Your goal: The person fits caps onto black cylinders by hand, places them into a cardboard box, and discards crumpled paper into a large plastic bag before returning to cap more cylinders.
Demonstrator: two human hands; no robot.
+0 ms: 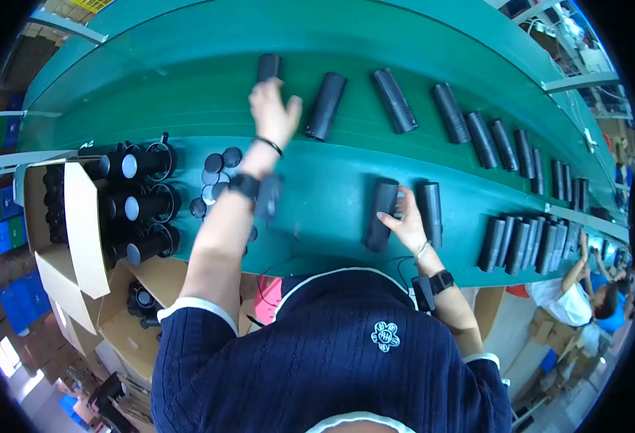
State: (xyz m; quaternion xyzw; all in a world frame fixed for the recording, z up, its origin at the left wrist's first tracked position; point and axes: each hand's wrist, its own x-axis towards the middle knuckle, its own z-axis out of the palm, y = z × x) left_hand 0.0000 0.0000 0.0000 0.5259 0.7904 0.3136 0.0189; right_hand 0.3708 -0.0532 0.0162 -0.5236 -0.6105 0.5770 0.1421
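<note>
My left hand [272,112] reaches to the far strip of the green bench. Its thumb is spread, and its fingertips meet the near end of a black cylinder [269,66]. My right hand [406,221] grips another black cylinder [381,209], thumb on its near side, on the closer strip. Just right of that hand lies a similar cylinder [430,206]. Farther off, a dark ribbed cylinder [327,107] and another one [395,101] lie tilted. Several small black discs [213,163] are scattered left of my left forearm.
On the left, black cylindrical parts with rings [144,207] lie stacked beside an opened cardboard box [86,229]. A row of black cylinders [523,244] fills the right side. Metal posts [580,81] stand along the bench. Another person [562,297] sits at far right.
</note>
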